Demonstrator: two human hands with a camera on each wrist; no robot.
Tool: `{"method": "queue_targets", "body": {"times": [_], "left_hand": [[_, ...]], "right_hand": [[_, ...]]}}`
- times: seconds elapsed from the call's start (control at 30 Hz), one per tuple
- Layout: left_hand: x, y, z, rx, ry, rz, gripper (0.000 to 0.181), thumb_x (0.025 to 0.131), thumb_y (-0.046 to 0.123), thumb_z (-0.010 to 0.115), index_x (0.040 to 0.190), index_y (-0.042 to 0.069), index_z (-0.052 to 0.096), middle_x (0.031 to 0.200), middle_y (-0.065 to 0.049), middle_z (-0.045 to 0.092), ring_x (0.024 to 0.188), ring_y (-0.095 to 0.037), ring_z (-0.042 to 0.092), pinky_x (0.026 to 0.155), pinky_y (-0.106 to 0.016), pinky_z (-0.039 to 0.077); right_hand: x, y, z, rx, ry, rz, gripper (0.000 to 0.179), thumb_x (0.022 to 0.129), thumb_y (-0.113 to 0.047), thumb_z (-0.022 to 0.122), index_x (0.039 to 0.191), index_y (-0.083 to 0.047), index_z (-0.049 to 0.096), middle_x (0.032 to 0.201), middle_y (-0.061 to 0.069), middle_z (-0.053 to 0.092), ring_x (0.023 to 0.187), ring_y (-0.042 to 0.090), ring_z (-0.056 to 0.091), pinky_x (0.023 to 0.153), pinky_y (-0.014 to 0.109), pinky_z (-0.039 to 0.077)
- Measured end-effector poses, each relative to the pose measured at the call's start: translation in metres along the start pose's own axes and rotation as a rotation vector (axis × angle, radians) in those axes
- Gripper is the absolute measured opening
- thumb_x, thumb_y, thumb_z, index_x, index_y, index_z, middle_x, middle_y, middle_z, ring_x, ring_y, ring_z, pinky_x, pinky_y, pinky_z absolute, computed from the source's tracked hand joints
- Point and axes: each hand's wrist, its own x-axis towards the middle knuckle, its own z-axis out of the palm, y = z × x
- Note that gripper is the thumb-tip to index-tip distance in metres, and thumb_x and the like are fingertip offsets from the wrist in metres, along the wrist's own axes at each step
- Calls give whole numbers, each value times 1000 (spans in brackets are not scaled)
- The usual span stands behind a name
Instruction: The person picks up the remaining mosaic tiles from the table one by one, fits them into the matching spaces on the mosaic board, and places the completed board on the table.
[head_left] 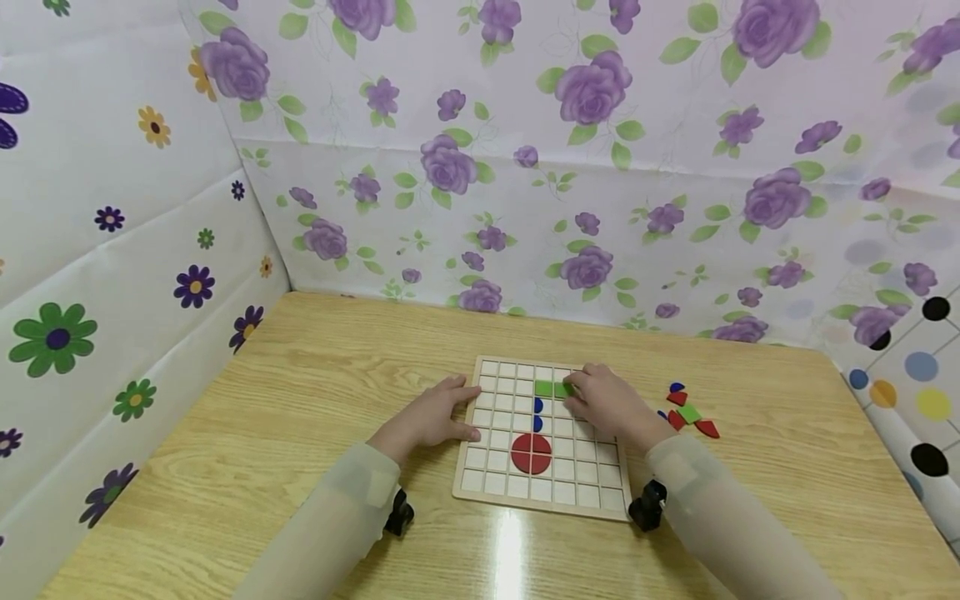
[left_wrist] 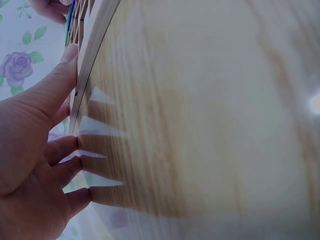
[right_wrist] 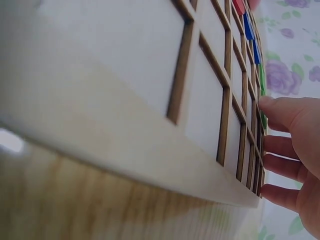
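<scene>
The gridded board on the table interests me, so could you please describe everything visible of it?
The gridded board looks wooden, with a pale frame and thin strips dividing whitish square cells. It lies flat on the table, slightly turned in the head view. On it are four red quarter-circles forming a disc, two blue half-discs and two green pieces, one partly hidden. The left hand touches its left edge; the right hand is over its far right part.

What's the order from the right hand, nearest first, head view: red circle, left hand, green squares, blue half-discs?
1. Green squares, beside the right hand
2. Blue half-discs, below the squares
3. Red circle, lower on the board
4. Left hand, board's left edge
</scene>
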Motion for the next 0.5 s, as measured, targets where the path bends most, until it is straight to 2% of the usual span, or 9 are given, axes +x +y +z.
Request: {"method": "queue_targets", "body": {"times": [0.27,0.5], "left_hand": [[-1,0,-1,-4,-7,-4,76,80,41,72,146,20,39,157,-12,21,145,-33,17,115,-54,22],[0,0,-1,0,-8,1,76,81,41,72,146,19,39,157,-13,21,144,-35,18,114,-54,23]], "right_hand": [[-3,2,0,12,-14,6,39,94,-30,59,123,-5,61,109,10,60,100,24,55,89,42,50],[-5,4,2,53,-8,9,39,94,-29,58,125,-5,60,118,11,60,112,29,56,96,46,47]]}}
